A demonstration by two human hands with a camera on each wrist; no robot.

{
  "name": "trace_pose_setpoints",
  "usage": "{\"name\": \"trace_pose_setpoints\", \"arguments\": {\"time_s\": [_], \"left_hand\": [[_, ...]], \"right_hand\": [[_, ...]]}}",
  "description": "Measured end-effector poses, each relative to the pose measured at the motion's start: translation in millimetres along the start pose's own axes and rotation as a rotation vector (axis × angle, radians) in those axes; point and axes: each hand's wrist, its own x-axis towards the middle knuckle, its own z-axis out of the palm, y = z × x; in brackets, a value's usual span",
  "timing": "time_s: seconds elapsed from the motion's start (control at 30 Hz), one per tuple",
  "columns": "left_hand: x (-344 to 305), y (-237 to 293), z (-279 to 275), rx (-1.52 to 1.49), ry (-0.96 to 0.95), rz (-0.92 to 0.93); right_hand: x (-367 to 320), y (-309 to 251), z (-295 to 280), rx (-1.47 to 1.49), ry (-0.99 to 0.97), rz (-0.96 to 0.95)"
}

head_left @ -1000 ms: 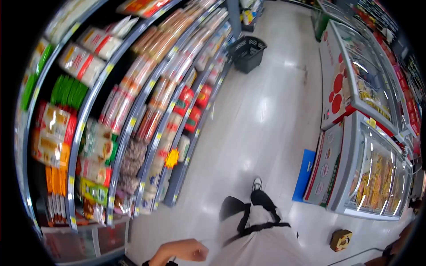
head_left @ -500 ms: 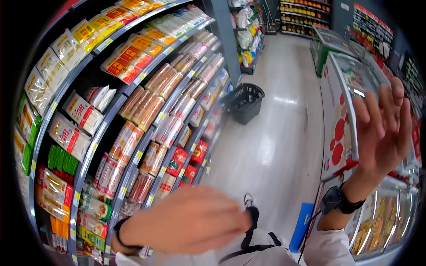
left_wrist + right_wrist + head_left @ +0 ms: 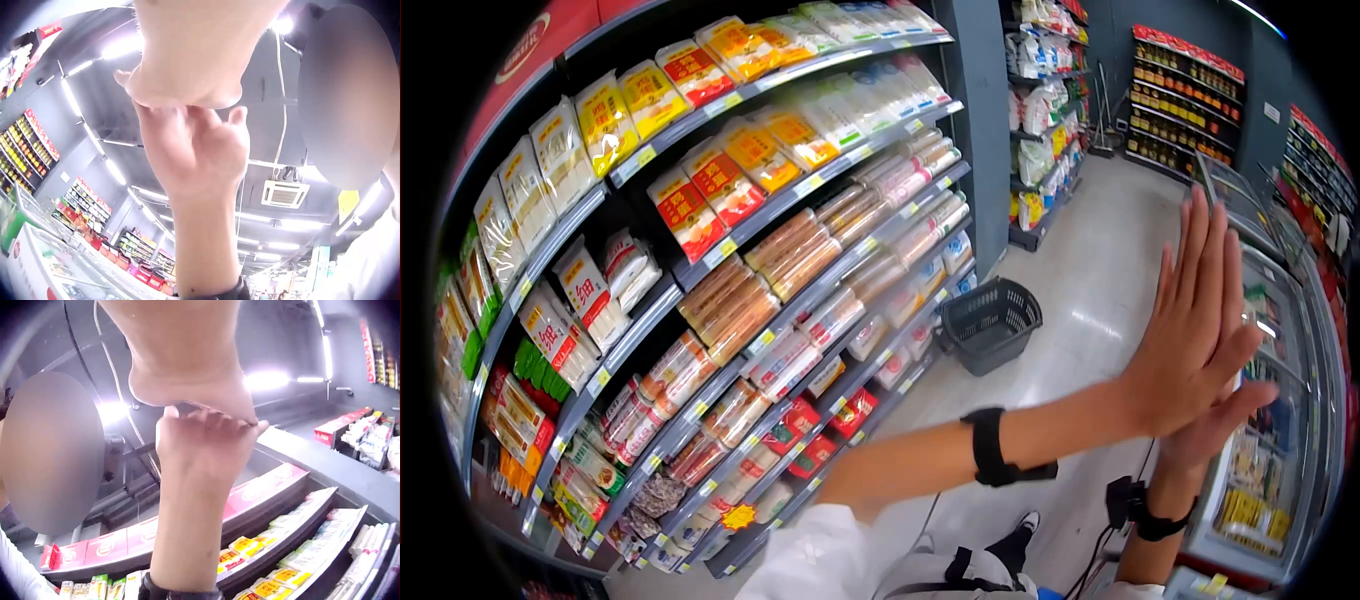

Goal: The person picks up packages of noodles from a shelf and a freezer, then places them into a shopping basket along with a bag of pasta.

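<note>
My left hand (image 3: 1185, 345) is raised at the right of the head view, its straight fingers pointing up. Its palm lies against my right hand (image 3: 1222, 425), which is mostly hidden behind it, with a thumb and lower palm showing. A black wristband (image 3: 992, 448) circles the left wrist, and a dark strap with a small box (image 3: 1135, 508) is on the right one. Both wrist views show the hands meeting, the right hand (image 3: 197, 147) below in one and the left hand (image 3: 209, 447) below in the other. Nothing is held in either hand.
A shelf rack (image 3: 800, 190) of packaged dry noodles fills the left side. On the floor at its far end stands a dark shopping basket (image 3: 990, 335). Glass-topped freezers (image 3: 1270, 440) line the right side of the aisle. Bottles stand on shelves (image 3: 1185, 100) at the back.
Both hands have come up and together at the right; half a second ago they were apart, the left low and blurred. The head view has tilted up, showing more upper shelves.
</note>
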Motion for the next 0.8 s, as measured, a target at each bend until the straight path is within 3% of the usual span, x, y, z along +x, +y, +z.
{"name": "trace_pose_setpoints", "arguments": {"time_s": [0.2, 0.3, 0.37, 0.5, 0.6, 0.67, 0.8], "left_hand": [[38.1, -89.9, 90.3, -0.012, 0.073, -0.011], [53.0, -144.4, 91.7, 0.006, 0.155, -0.099], [70.7, -195.3, 83.4, -0.192, 0.269, -0.25], [84.8, -263.7, 83.9, -0.148, 0.312, -0.285], [80.3, -295.5, 107.4, -0.252, 0.263, -0.253], [88.7, -323.2, 104.2, -0.3, 0.323, -0.281], [115.6, -391.5, 66.9, -0.503, 0.501, -0.351]], "right_hand": [[80.6, 66.4, -77.1, 0.019, -0.108, 0.153], [88.0, 116.6, -113.6, -0.003, -0.227, 0.24], [87.5, 143.4, -126.8, 0.05, -0.328, 0.319], [111.1, 193.7, -139.7, 0.09, -0.299, 0.426], [145.1, 247.2, -153.4, -0.118, -0.271, 0.323], [171.7, 280.1, -152.3, -0.095, -0.32, 0.241], [195.4, 314.2, -133.5, -0.161, -0.53, 0.404]]}}
